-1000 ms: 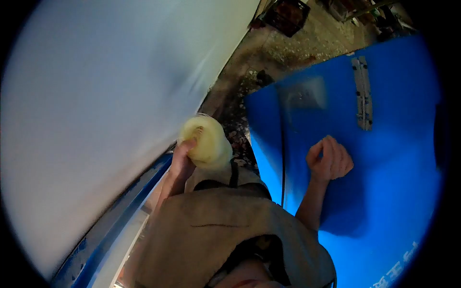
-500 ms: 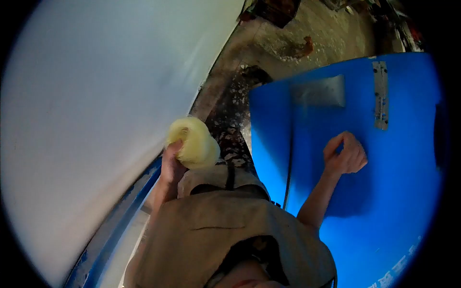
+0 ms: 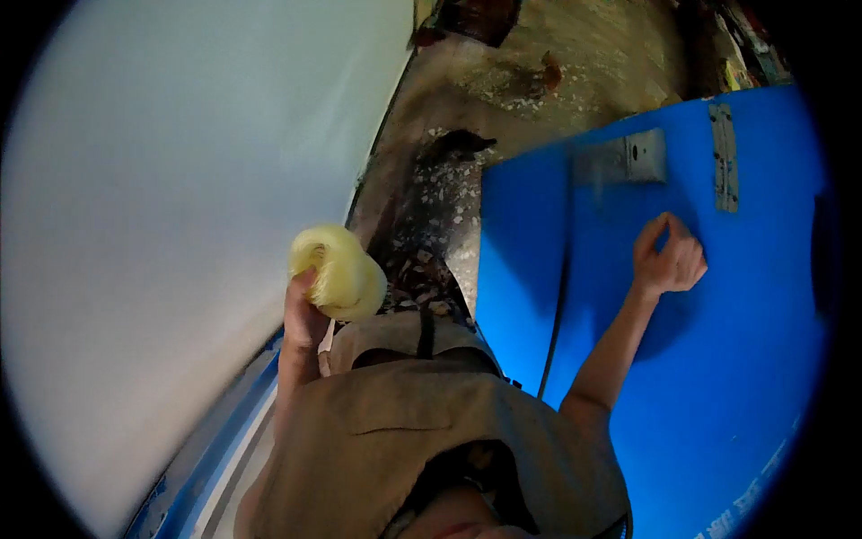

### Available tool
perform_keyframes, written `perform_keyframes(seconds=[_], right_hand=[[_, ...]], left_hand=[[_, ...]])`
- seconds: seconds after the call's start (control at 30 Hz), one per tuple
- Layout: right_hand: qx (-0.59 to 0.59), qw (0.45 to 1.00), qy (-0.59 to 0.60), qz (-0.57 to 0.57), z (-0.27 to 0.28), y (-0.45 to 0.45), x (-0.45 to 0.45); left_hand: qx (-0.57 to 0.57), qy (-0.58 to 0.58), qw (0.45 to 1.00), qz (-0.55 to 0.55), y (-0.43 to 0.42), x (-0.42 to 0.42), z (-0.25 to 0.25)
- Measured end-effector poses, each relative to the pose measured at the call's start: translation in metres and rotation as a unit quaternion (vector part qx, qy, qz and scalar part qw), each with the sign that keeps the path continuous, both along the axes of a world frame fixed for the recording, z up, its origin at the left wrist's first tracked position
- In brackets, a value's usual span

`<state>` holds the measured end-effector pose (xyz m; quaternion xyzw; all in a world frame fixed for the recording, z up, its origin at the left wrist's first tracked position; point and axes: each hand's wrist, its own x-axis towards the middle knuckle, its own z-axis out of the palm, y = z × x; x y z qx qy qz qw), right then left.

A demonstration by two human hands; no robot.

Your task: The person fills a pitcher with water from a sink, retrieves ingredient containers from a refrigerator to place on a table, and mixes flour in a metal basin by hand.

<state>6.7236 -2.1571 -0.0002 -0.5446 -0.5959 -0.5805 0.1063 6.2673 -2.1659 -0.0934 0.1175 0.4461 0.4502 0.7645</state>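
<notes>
A pale yellow coiled roll [image 3: 352, 280] is in my left hand [image 3: 303, 314], my thumb hooked into its opening. It hangs beside the large white surface on the left. My right hand [image 3: 669, 256] is raised over the blue panel [image 3: 628, 359], its fingers curled together; whether anything is inside them I cannot make out. A metal plate with a small dark hole [image 3: 646, 155] and a metal hinge-like strip [image 3: 725, 157] lie on the blue panel above my right hand.
A white surface [image 3: 180, 198] fills the left side, with a blue frame edge [image 3: 220, 449] below it. Debris and pale chips cover the floor [image 3: 449, 193] between it and the blue panel. A dark crate [image 3: 480, 20] stands at the top, with clutter at the upper right.
The yellow roll and my left hand have shifted left in view. My right hand has moved right and up, still curled. More of the littered floor and the metal plate shows.
</notes>
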Motion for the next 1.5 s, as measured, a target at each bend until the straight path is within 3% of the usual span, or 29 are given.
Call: perform_keyframes(seconds=[0.17, 0.23, 0.47, 0.7, 0.77, 0.93, 1.07, 1.13, 1.2, 1.27, 1.33, 1.43, 1.5], right_hand=[[0.007, 1.0, 0.01, -0.026, -0.007, 0.026, 0.015], [-0.061, 0.992, 0.073, -0.081, -0.008, 0.033, 0.018], [-0.055, 0.992, 0.042, -0.102, -0.011, 0.074, 0.021], [-0.095, 0.977, 0.056, -0.183, -0.017, 0.083, 0.029], [-0.164, 0.952, 0.111, -0.233, -0.03, 0.087, 0.035], [-0.138, 0.93, 0.127, -0.316, -0.071, 0.081, 0.076], [-0.15, 0.904, 0.153, -0.369, -0.074, 0.078, 0.114], [-0.161, 0.886, 0.152, -0.407, -0.079, 0.067, 0.131], [-0.151, 0.913, 0.168, -0.339, -0.08, 0.055, 0.176], [-0.167, 0.901, 0.195, -0.35, -0.078, 0.051, 0.186], [-0.086, 0.917, 0.238, -0.308, -0.086, 0.048, 0.195], [-0.118, 0.936, 0.213, -0.254, -0.075, 0.035, 0.218], [-0.062, 0.925, 0.261, -0.268, -0.093, 0.023, 0.222]], left_hand=[[0.01, 0.001, 1.0, -0.025, 0.042, 0.024, -0.008], [0.018, -0.008, 0.999, -0.044, 0.056, 0.033, -0.015], [0.028, -0.059, 0.99, -0.127, 0.141, 0.068, -0.053], [-0.047, -0.073, 0.98, -0.178, 0.231, 0.143, -0.093], [-0.066, -0.096, 0.976, -0.185, 0.261, 0.174, -0.107], [-0.072, -0.098, 0.963, -0.239, 0.311, 0.271, -0.135], [-0.094, -0.045, 0.945, -0.309, 0.338, 0.366, -0.122], [-0.065, -0.071, 0.927, -0.362, 0.34, 0.419, -0.122], [-0.041, -0.079, 0.907, -0.412, 0.321, 0.498, -0.109], [-0.029, -0.059, 0.876, -0.478, 0.309, 0.552, -0.105], [-0.029, -0.075, 0.858, -0.508, 0.298, 0.599, -0.121], [-0.003, -0.051, 0.821, -0.568, 0.276, 0.674, -0.131], [-0.022, -0.052, 0.8, -0.597, 0.265, 0.716, -0.13]])
